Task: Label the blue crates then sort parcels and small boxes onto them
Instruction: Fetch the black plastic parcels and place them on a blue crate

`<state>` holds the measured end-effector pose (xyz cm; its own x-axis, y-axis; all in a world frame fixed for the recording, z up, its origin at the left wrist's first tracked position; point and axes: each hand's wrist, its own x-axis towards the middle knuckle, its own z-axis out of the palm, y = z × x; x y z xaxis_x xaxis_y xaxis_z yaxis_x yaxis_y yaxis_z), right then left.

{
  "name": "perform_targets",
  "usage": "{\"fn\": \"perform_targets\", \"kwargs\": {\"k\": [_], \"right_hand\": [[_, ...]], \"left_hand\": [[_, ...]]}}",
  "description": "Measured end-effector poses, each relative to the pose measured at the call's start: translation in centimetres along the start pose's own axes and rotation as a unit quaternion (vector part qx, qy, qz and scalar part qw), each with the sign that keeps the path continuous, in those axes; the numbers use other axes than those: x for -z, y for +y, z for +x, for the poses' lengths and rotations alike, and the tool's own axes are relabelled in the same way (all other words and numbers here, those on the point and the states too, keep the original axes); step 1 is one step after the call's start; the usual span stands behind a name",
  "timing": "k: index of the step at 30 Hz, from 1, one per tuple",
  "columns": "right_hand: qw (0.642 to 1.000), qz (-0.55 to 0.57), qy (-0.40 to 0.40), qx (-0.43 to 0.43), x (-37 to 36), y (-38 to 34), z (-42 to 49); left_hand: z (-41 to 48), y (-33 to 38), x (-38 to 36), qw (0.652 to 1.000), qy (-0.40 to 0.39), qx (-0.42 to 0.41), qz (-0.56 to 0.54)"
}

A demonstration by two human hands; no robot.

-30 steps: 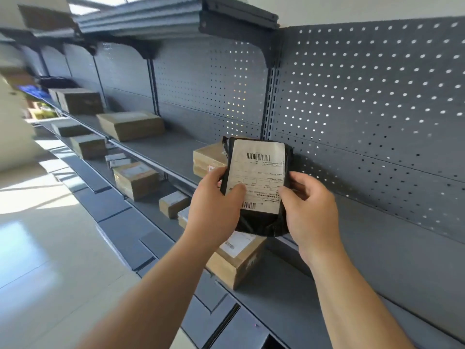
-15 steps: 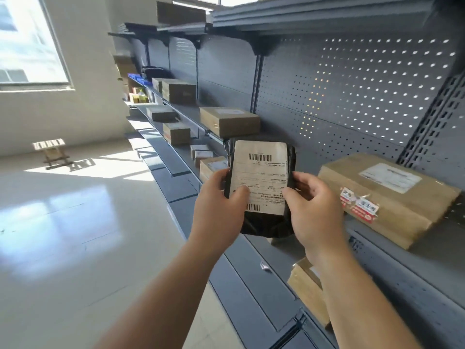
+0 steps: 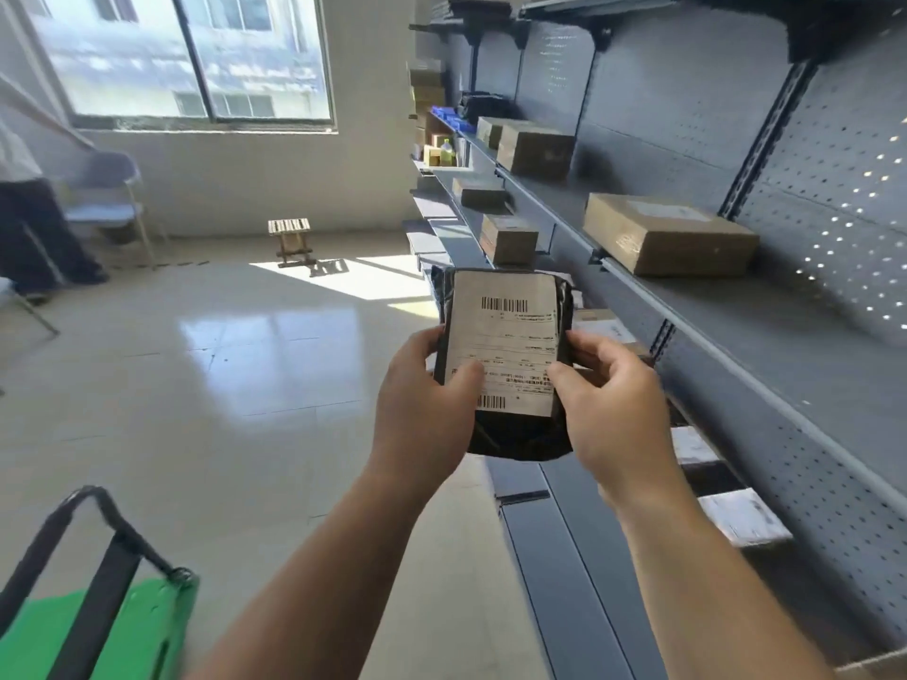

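Left hand [image 3: 422,400]: grips parcel [image 3: 520,434] at its left edge, thumb on label [image 3: 505,346].
Parcel: one black bag, held up beside the shelves [image 3: 765,326]; white label, two barcodes [image 3: 504,305], print unreadable.
Right hand [image 3: 608,400]: grips right edge.
Shelves: at least five brown boxes [image 3: 670,235].

A black poly parcel [image 3: 505,365] with white barcode label, held upright midair.

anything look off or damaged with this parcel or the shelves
Nothing stands out. The black parcel, gripped by the left hand and right hand, looks intact with its label stuck down, and the cardboard boxes lie flat on the shelf.
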<state>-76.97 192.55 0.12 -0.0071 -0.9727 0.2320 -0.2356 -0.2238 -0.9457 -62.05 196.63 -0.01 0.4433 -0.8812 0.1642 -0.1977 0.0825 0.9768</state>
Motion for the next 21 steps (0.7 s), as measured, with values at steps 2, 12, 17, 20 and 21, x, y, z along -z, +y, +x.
{"fn": "perform_targets", "kwargs": {"k": [2, 12, 17, 20, 21], "right_hand": [[1.000, 0.010, -0.021, 0.001, -1.9, 0.4, 2.6], [0.995, 0.048, -0.090, 0.005, -7.5, 1.6, 19.2], [0.987, 0.067, -0.144, 0.002, -11.5, 2.6, 26.1], [0.982, 0.073, -0.176, -0.002, -14.4, 3.1, 29.4], [0.980, 0.072, -0.184, -0.003, -15.5, 3.2, 30.5]], "left_hand": [[2.6, -0.7, 0.3, 1.000, 0.022, 0.003, 0.011], [17.3, -0.5, -2.2, 0.994, 0.091, 0.006, 0.060], [23.6, -1.5, -2.1, 0.988, 0.132, 0.024, 0.071], [27.1, -2.6, -1.4, 0.984, 0.154, 0.040, 0.073], [28.3, -3.0, -1.1, 0.983, 0.160, 0.044, 0.073]]}}
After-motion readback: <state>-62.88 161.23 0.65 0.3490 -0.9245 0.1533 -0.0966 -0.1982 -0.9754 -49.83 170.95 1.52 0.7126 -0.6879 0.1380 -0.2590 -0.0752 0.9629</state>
